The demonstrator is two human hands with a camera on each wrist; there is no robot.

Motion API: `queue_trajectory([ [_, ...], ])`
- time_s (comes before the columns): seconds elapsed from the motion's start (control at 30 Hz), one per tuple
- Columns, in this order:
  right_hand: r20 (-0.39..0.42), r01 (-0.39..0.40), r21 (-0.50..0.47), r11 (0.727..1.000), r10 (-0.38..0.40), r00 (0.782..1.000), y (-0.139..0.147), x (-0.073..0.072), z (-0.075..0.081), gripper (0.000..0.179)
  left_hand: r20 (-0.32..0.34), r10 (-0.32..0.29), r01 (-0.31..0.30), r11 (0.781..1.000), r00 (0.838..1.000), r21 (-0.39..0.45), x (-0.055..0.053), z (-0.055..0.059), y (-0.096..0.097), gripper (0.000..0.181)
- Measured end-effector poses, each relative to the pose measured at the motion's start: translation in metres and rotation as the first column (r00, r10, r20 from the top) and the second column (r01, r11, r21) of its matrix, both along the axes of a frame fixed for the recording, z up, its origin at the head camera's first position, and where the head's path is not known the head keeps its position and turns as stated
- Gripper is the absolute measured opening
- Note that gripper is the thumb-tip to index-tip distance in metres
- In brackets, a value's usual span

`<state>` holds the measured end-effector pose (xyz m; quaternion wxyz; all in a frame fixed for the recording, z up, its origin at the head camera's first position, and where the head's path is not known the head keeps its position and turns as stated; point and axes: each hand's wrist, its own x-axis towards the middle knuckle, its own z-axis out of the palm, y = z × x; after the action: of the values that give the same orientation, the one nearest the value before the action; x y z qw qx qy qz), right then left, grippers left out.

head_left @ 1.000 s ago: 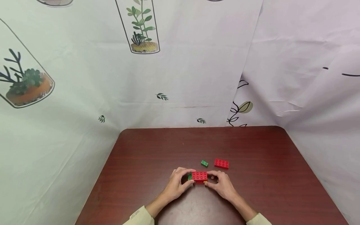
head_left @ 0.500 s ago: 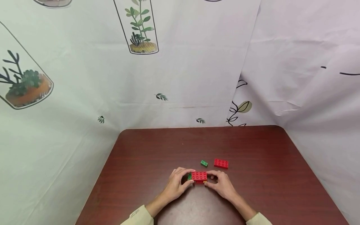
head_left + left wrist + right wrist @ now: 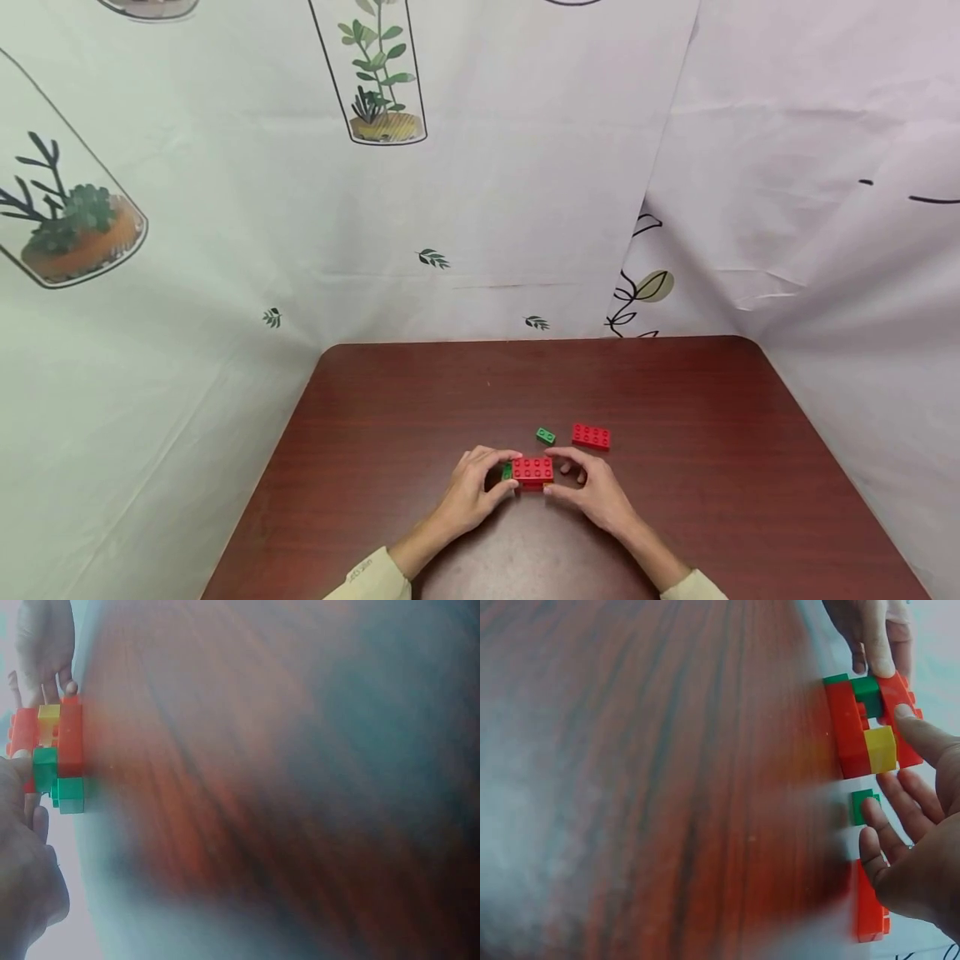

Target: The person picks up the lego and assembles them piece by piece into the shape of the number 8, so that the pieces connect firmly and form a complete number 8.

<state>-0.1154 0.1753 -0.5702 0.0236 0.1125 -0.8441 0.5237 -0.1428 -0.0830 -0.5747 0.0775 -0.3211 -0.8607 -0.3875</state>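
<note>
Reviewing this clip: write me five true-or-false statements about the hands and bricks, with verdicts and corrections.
1. The left hand grips the left end of the brick stack. True.
2. The top of the stack is yellow. False: it is red.
3. The loose green brick lies left of the loose red brick. True.
4. The right hand holds the loose red brick. False: it is at the stack's right end.
5. The stack includes a yellow brick. True.
</note>
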Motion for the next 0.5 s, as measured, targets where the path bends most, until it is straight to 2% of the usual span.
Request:
queue_trajectory([
  [0.13,-0.052,-0.004,-0.044,0.999,0.002,0.999,-0.0002,-0.0006,0.0007,0.049,-0.002,0.006,-0.006,1.0,1.0,0.0,0.0007,0.0001,0.0001,0.041],
  [0.27,-0.063,0.006,-0.075,0.997,-0.011,0.998,0.0006,-0.0011,0.0015,0.045,0.001,0.007,-0.007,1.0,1.0,0.001,0.0008,-0.0003,0.0006,0.041],
  [0.5,-0.08,0.018,-0.061,0.998,-0.023,0.997,0.002,-0.0011,0.0032,0.035,0.005,0.009,-0.009,1.0,1.0,-0.001,0.0009,-0.001,0.0008,0.04],
])
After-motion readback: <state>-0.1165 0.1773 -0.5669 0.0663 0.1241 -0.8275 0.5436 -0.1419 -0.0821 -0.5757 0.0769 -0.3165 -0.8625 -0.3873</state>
